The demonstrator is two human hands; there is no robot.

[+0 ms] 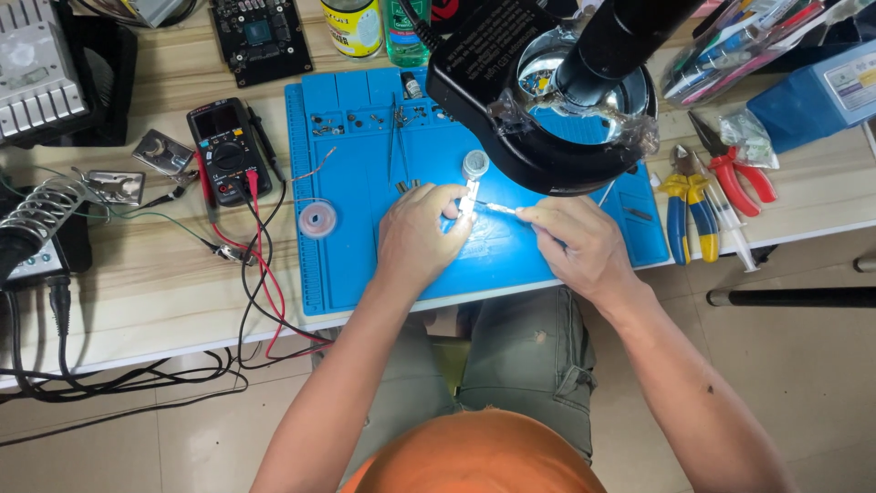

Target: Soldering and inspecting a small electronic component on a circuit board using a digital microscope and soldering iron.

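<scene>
My left hand (420, 233) rests on the blue work mat (356, 246) and pinches a small bright metal part (469, 196) under the lamp light. From the right, my right hand (570, 239) grips a thin metal tool (500, 209) whose tip points at that part. Both hands sit just below the black microscope head with its ring light (547, 91). Close above the part stands a small round tin (475, 164). Tweezers (394, 137) lie further up the mat.
A black multimeter (226, 149) with red and black leads lies left of the mat, with a solder wick reel (318, 219) on the mat's left side. Blue-yellow pliers (689, 205) and red cutters (741, 173) lie right. A soldering iron stand (41, 215) sits far left.
</scene>
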